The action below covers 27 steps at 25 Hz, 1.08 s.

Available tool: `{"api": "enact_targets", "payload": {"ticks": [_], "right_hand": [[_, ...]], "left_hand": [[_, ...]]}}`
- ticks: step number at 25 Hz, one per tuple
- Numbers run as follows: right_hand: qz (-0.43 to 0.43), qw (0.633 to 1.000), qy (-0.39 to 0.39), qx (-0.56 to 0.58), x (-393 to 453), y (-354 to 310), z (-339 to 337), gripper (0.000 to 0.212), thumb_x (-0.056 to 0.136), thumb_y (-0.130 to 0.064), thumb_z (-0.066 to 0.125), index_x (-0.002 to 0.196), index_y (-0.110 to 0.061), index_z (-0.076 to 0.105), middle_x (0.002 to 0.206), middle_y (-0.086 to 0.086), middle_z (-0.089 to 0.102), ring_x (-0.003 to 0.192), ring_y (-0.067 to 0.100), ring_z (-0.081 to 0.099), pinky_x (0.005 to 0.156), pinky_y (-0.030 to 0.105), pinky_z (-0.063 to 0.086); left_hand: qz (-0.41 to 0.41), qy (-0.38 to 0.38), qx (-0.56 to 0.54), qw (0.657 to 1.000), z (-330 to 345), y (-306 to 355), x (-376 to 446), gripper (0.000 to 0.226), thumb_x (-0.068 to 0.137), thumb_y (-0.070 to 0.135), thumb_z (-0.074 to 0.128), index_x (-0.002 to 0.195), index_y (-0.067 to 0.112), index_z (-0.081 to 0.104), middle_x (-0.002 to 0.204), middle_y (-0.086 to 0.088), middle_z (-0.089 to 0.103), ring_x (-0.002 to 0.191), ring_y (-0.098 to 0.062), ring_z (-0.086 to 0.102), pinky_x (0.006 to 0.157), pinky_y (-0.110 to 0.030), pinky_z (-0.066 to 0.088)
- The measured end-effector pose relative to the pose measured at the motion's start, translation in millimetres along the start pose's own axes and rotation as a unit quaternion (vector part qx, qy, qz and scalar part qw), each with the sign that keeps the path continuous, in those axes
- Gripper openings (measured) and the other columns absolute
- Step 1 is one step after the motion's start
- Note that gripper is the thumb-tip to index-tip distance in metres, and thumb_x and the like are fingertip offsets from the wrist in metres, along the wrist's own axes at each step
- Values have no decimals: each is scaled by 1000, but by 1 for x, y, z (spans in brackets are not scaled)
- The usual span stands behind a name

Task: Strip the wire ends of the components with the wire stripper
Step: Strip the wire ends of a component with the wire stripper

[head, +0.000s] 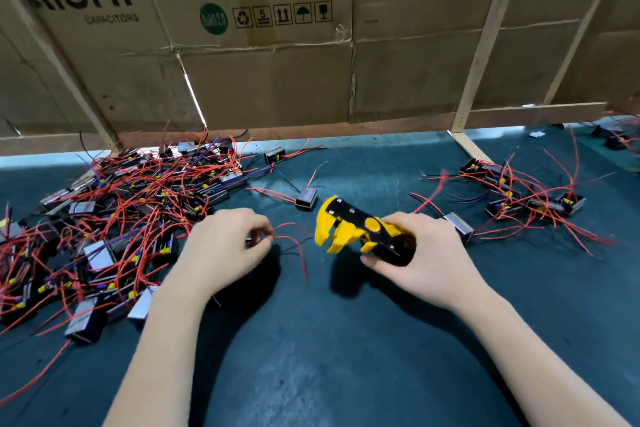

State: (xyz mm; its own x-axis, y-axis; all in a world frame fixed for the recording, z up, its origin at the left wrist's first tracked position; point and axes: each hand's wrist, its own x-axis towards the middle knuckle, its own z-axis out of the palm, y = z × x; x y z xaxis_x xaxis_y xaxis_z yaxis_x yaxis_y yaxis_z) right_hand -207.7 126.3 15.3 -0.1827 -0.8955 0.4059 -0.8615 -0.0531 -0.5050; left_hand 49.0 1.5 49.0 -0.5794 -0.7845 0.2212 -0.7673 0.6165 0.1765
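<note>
The left hand (221,246) pinched a small component, mostly hidden under its fingers, whose red wires (291,236) reached toward the tool. The right hand (422,253) was curled round the handles of the yellow-and-black wire stripper (353,229), its jaws apart just beside those wire ends, not yet on them. Beyond the left hand lay a large tangled pile (114,215), seemingly still to do; beyond the right, a smaller group (533,201), probably finished. Much remained.

- wire stripper (360,230) — glossy yellow and black plastic
- mat (346,340) — matt, dark green
- cardboard wall (277,80) — creased brown, rough
- wooden battens (485,45) — bare
</note>
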Motion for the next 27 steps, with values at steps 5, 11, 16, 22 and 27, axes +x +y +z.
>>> {"api": "enact_targets", "payload": {"ticks": [5, 11, 16, 22, 27], "right_hand": [[104, 981, 39, -161, 8, 11, 0, 44, 70, -63, 69, 97, -28, 65, 92, -5, 69, 96, 25, 62, 84, 38, 43], [223, 941, 129, -221, 10, 39, -19, 42, 76, -56, 70, 94, -18, 63, 90, 6, 68, 92, 34, 60, 82, 41, 42], [117, 945, 265, 155, 10, 23, -18, 27, 79, -46, 74, 82, -22, 60, 71, -8, 61, 68, 7, 54, 69, 18, 42], [109, 899, 110, 411, 10, 5, -4, 25, 84, -40, 64, 96, -18, 65, 95, 11, 71, 85, 20, 68, 81, 29, 53], [140, 897, -17, 420, 7, 10, -6, 32, 85, -51, 57, 111, -35, 66, 102, 6, 70, 99, 17, 67, 87, 26, 49]], "left_hand": [[143, -18, -179, 973, 14, 48, -3, 21, 83, 19, 56, 88, 18, 76, 82, 6, 64, 79, -16, 62, 74, -37, 51], [154, 2, -255, 955, 31, 68, -3, 27, 90, 33, 58, 78, 18, 76, 80, 7, 67, 80, -14, 62, 76, -38, 49], [-29, 81, -185, 979, 39, 62, 4, 44, 88, 54, 60, 59, 22, 53, 63, 8, 56, 66, -16, 53, 65, -32, 45], [-48, 0, -376, 925, 50, 76, 6, 35, 82, 14, 74, 114, 21, 63, 94, 9, 71, 86, -6, 61, 85, -19, 46], [-93, -1, -491, 866, 55, 76, 9, 19, 88, 8, 70, 105, 16, 67, 74, -2, 75, 68, -7, 65, 76, -18, 49]]}}
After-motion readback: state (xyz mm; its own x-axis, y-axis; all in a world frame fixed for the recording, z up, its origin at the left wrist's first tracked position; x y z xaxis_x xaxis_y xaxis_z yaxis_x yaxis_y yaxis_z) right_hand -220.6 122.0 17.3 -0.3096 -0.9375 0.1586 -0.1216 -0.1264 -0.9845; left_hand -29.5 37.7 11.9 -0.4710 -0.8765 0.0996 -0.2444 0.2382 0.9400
